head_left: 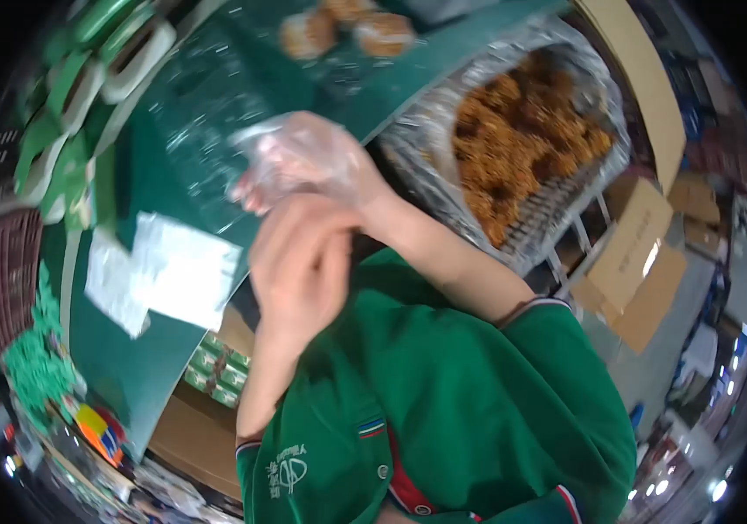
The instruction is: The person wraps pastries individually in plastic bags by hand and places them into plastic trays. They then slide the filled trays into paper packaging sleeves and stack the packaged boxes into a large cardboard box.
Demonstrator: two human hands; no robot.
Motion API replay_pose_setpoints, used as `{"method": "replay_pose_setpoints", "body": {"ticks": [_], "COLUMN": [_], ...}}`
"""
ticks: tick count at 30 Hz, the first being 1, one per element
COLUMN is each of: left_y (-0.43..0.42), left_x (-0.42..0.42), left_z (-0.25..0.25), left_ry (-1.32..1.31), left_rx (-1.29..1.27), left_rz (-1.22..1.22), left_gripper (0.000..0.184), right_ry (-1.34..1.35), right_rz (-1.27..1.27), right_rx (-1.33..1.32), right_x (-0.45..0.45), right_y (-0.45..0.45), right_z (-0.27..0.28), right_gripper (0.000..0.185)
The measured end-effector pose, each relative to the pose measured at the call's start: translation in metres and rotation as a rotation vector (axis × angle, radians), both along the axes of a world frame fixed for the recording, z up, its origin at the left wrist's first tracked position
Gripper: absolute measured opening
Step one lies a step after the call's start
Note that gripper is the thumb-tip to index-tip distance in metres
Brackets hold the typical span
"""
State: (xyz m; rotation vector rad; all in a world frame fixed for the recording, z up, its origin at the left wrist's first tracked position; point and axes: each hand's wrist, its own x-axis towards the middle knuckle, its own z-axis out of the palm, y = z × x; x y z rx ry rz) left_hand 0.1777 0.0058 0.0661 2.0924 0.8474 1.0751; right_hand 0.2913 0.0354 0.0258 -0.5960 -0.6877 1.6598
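My right hand [308,157] wears a thin, clear plastic glove [343,162] and reaches over the green table. Its fingers point left, loosely apart, and I see nothing held in them. Close against the right wrist is my bare left hand [295,262], its fingers bent and pressed at the glove's cuff. Motion blurs both hands, and the left fingertips are partly hidden. Clear plastic film [207,113] lies on the table beyond the hands. To the left of my left hand are a white sheet [185,271] and a smaller whitish packet [113,284].
A crate lined with clear plastic [426,140] stands at right, holding brown, crumbly pieces [513,131]. Round brown wrapped items [382,35] sit at the table's far end. Green-and-white cartons [72,96] line the left edge. An open cardboard box [626,262] stands right.
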Motion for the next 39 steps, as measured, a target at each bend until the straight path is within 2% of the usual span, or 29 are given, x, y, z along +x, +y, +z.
{"method": "replay_pose_setpoints", "body": {"ticks": [2, 4, 5, 7, 9, 10, 11, 12, 13, 14, 16, 19, 22, 24, 25, 28, 29, 32, 33, 34, 36, 39], "left_y": [-0.005, -0.01, -0.015, -0.022, -0.021, -0.022, -0.023, -0.024, -0.024, -0.023, -0.013, 0.004, 0.019, 0.023, 0.023, 0.022, 0.022, 0.021, 0.021, 0.022, 0.022, 0.025], "left_x": [0.003, -0.004, -0.012, -0.044, -0.085, -0.097, -0.107, -0.115, -0.122, -0.127, -0.13, -0.138, -0.142, -0.139, -0.137, -0.132, -0.131, -0.127, -0.127, -0.128, -0.129, -0.127], "left_z": [-0.009, -0.008, -0.004, -0.017, -0.027, -0.029, -0.035, -0.044, -0.053, -0.063, -0.071, -0.078, -0.076, -0.076, -0.078, -0.082, -0.083, -0.082, -0.082, -0.083, -0.082, -0.081], "left_ry": [0.01, 0.158, 0.208, 0.166, 0.328, 0.484, 0.599, 0.713, 0.739, 0.762, 0.782, 0.784, 0.848, 0.834, 0.827, 0.799, 0.787, 0.796, 0.801, 0.807, 0.82, 0.818], "left_rx": [-0.14, -0.039, 0.008, -0.035, 0.096, 0.178, 0.17, 0.161, 0.174, 0.187, 0.196, 0.202, 0.156, 0.171, 0.179, 0.203, 0.211, 0.201, 0.207, 0.216, 0.227, 0.23], "left_rz": [0.03, 0.025, 0.051, 0.23, 0.349, 0.376, 0.385, 0.395, 0.382, 0.37, 0.377, 0.464, 0.539, 0.53, 0.528, 0.547, 0.556, 0.591, 0.594, 0.596, 0.597, 0.601], "left_gripper": [0.014, 0.015, 0.019, 0.022, 0.027, 0.031, 0.033, 0.035, 0.036, 0.037, 0.039, 0.042, 0.042, 0.04, 0.039, 0.038, 0.037, 0.036, 0.035, 0.035, 0.034, 0.033], "right_ry": [-0.028, -0.177, -0.15, -0.621, -1.162, -1.151, -1.324, -1.393, -1.452, -1.761, -1.917, -2.161, -2.246, -2.277, -2.182, -2.121, -2.147, -1.949, -2.327, -1.956, -2.432, -2.348], "right_rz": [0.075, 0.137, 0.056, -0.204, -0.402, -0.502, -0.629, -0.679, -0.648, -0.6, -0.654, -0.463, -0.338, -0.499, -0.613, -0.669, -0.742, -0.794, -0.812, -0.791, -0.394, -0.558], "right_rx": [-0.008, 0.023, 0.174, 0.19, 0.019, -0.051, -0.158, -0.249, -0.163, -0.332, -0.49, -0.304, -0.316, -0.282, -0.22, -0.23, -0.35, -0.518, -0.243, -0.357, -0.271, -0.059], "right_x": [0.017, 0.046, 0.061, 0.124, 0.19, 0.221, 0.26, 0.274, 0.32, 0.333, 0.351, 0.349, 0.334, 0.364, 0.368, 0.366, 0.364, 0.396, 0.435, 0.414, 0.459, 0.442], "right_y": [-0.006, -0.007, -0.01, -0.023, -0.042, -0.057, -0.068, -0.085, -0.098, -0.107, -0.11, -0.088, -0.037, -0.002, 0.011, 0.043, 0.046, 0.05, 0.053, 0.05, 0.075, 0.084], "right_z": [0.001, -0.007, -0.007, -0.004, 0.011, 0.016, 0.004, 0.021, -0.002, 0.006, -0.006, -0.024, -0.052, -0.1, -0.108, -0.134, -0.14, -0.151, -0.186, -0.153, -0.205, -0.178], "right_gripper": [0.049, 0.048, 0.056, 0.051, 0.055, 0.059, 0.056, 0.049, 0.044, 0.042, 0.037, 0.038, 0.041, 0.064, 0.059, 0.049, 0.042, 0.045, 0.049, 0.048, 0.048, 0.022]}}
